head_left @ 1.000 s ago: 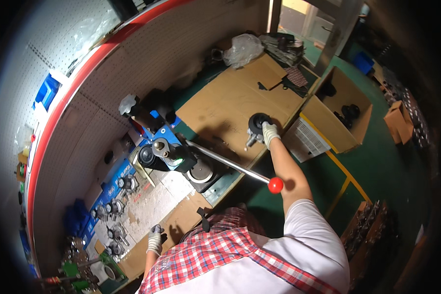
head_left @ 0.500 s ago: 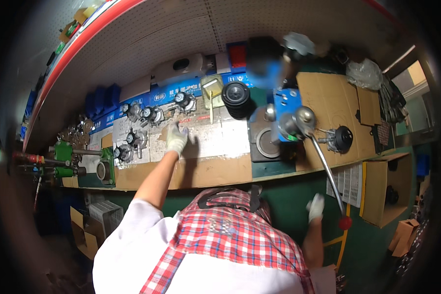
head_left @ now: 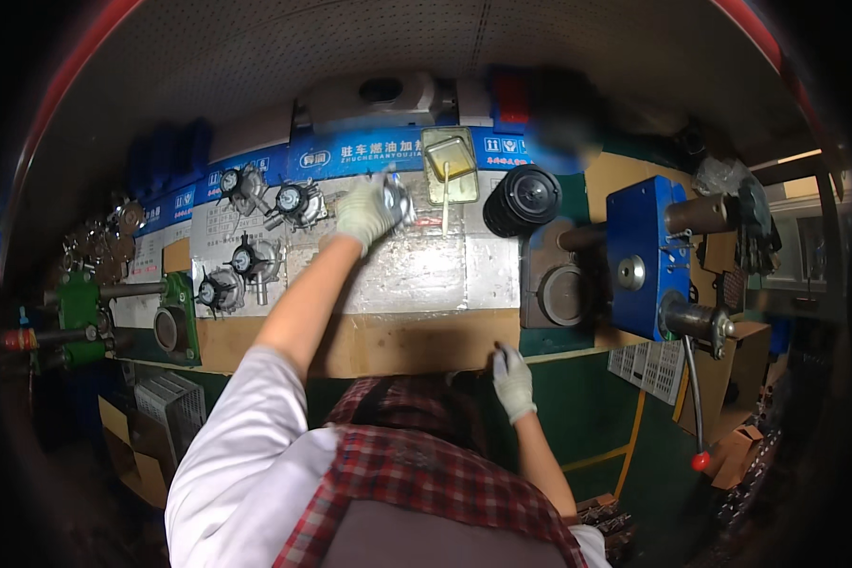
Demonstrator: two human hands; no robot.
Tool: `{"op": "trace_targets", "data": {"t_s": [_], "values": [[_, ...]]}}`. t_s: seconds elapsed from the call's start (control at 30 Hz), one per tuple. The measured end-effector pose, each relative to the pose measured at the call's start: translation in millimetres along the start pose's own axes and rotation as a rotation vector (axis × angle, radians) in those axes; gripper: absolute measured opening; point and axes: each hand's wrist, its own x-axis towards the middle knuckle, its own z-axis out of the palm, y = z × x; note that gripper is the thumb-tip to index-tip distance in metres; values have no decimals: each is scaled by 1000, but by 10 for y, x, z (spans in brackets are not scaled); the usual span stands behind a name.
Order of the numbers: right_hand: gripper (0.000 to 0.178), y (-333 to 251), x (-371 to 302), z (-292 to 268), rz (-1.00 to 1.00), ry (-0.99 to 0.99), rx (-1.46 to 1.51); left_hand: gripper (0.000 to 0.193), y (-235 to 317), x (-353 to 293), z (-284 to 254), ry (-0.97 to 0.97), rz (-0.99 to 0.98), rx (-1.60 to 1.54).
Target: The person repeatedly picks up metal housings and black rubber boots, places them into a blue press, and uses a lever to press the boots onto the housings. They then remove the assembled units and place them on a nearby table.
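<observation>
White-gloved left hand (head_left: 364, 216) holds a metal part (head_left: 399, 201); the right hand (head_left: 514, 383) I cannot judge.

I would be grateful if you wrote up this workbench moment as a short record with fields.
Left hand: white-gloved left hand, fingers at a silver, round metal part; blur obscures the grip
Right hand: white-gloved right hand, by the brown cardboard front edge; any held object unclear
Left of the part: four silver metal assemblies with dark round caps
Right of the part: yellowish rectangular tray, then a black ribbed cylinder
Far right: blue metal press
Far left: green metal fixture
</observation>
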Motion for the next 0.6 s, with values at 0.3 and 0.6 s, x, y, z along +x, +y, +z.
{"op": "trace_targets", "data": {"t_s": [0.3,0.6], "values": [[40,-1616,2612,891,29,174,-297,75,-626,-1824,1094,-107,5,-465],[43,-1727,2736,784,130,163,-239,113,-1263,-1896,518,-531,81,-224]]}}
